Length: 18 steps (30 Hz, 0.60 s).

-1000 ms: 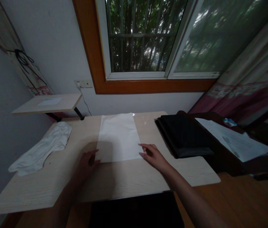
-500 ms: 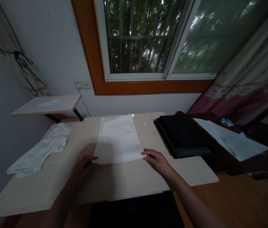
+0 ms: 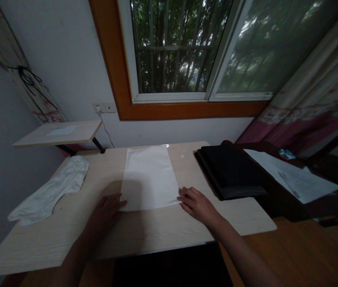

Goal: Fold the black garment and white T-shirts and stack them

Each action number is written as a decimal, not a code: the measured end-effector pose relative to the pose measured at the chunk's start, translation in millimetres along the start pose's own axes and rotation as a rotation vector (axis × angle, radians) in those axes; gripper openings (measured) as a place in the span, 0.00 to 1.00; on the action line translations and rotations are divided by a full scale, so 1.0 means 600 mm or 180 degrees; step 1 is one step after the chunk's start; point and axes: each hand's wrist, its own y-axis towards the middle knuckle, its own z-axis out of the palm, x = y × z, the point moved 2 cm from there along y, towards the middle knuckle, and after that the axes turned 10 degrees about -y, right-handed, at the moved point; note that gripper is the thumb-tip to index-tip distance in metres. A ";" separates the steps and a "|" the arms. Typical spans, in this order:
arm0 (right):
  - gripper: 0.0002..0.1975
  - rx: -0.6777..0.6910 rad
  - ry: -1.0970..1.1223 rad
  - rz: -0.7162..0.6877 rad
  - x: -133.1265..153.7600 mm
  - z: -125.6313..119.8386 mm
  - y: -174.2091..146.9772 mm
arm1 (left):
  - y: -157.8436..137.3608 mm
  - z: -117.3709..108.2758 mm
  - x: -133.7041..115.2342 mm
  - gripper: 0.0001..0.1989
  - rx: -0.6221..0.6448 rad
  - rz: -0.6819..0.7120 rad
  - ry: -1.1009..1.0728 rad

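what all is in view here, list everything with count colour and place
sheet: 1, white, flat on the middle of the desk
desk: 1, light wood, centre
cloth: 1, white, crumpled on the desk's left side
folder stack: 1, black, desk's right end
papers: a few, white, on the dark table at right
small shelf: 1, light wood, far left by the wall
wall socket: 1, white, under the window
window: 1, orange-brown frame, back wall
curtain: 1, pink patterned, right
left hand: at the sheet's near left corner
right hand: at the sheet's near right corner
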 end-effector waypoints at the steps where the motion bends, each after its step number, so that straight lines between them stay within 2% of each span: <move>1: 0.12 -0.0029 -0.0036 -0.0046 0.001 -0.001 0.001 | 0.000 -0.001 -0.001 0.20 -0.0003 0.0096 0.0056; 5: 0.11 -0.0309 0.0251 -0.0063 0.006 -0.014 0.011 | 0.005 -0.004 0.000 0.17 -0.0159 0.0255 -0.0098; 9: 0.10 -0.0540 0.0855 0.0276 0.015 -0.035 0.028 | 0.018 -0.018 -0.005 0.16 -0.0241 0.0100 -0.0721; 13: 0.11 -0.0582 0.1335 0.0763 0.020 -0.046 0.039 | 0.035 -0.041 -0.020 0.17 -0.0410 -0.0448 -0.1329; 18: 0.13 -0.0636 0.1582 0.1343 0.021 -0.067 0.052 | 0.054 -0.073 -0.042 0.16 -0.0906 -0.1369 -0.1834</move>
